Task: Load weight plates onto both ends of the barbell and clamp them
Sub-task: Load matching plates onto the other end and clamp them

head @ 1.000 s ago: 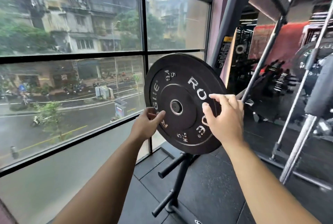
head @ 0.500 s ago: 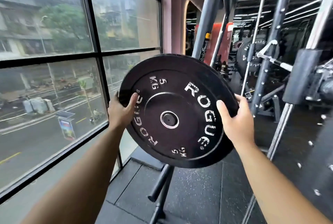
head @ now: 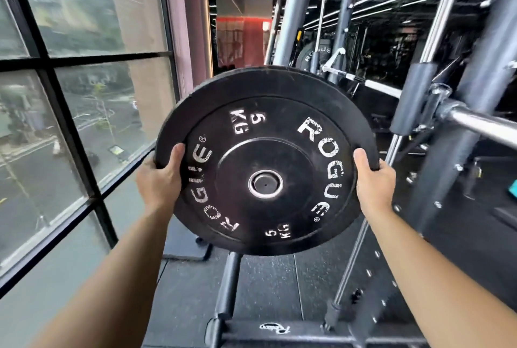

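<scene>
- Black rubber weight plate [head: 267, 152], marked 5 KG, is held upright in the air with its lettered face toward the camera; its centre hole sits on nothing, and only the two hands touch it
- left grip [head: 161, 180] is clamped on the plate's left rim, thumb laid over the face and fingers hidden behind; right grip [head: 373, 180] is clamped the same way on the right rim
- barbell [head: 481, 124] lies to the right of the plate, near but apart; the chrome stretch in view carries no plate, and no clamp shows anywhere
- rack upright [head: 296, 12] rises behind the plate; a dark post [head: 229, 277] stands below it on the floor [head: 274, 286]; a window [head: 84, 68] fills the left
- by my reading the task is early: one plate is lifted but not yet slid on; the other end and both clamps seem left to do; the bar's far end is out of view
</scene>
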